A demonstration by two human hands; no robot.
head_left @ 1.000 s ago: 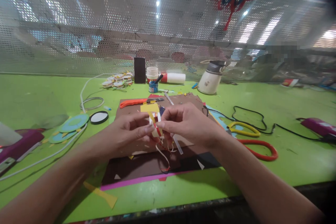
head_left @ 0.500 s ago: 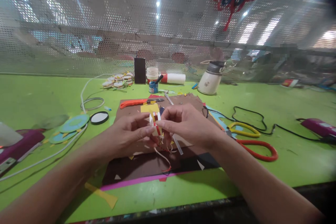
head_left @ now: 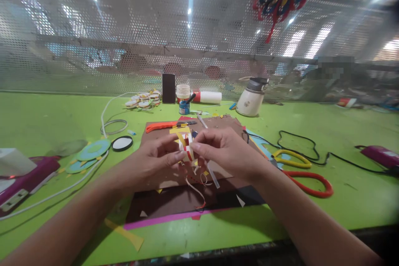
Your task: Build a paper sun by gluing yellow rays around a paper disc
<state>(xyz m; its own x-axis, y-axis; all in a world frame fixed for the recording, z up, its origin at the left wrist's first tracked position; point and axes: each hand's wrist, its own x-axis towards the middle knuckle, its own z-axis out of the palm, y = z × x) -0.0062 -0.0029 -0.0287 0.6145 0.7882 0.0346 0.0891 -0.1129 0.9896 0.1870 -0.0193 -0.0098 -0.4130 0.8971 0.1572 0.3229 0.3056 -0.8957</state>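
Observation:
Between my two hands, above a brown board (head_left: 158,166), is a small white paper ring (head_left: 187,154) with red and yellow strips. My left hand (head_left: 156,153) pinches its left side between thumb and fingers. On its right side, the thumb and forefinger of my right hand (head_left: 218,147) close on the rim. Thin pale and red strands (head_left: 196,191) hang below the ring. Behind my fingers lie a yellow paper piece (head_left: 176,130) and an orange-handled cutter (head_left: 162,126). A clear stick (head_left: 213,174) lies partly hidden under my right hand.
Scissors with yellow and red handles (head_left: 307,181) lie at right beside a black cord (head_left: 293,133). A white jug (head_left: 251,99), blue glue jar (head_left: 184,108), phone (head_left: 168,88) and several small paper rings (head_left: 143,100) stand at the back. At left are blue paper discs (head_left: 93,149) and a purple power strip (head_left: 28,181).
The view has shifted slightly, so the table sits lower and further right. The paper ring has turned a little in my fingers and shows its opening more. Both hands keep hold.

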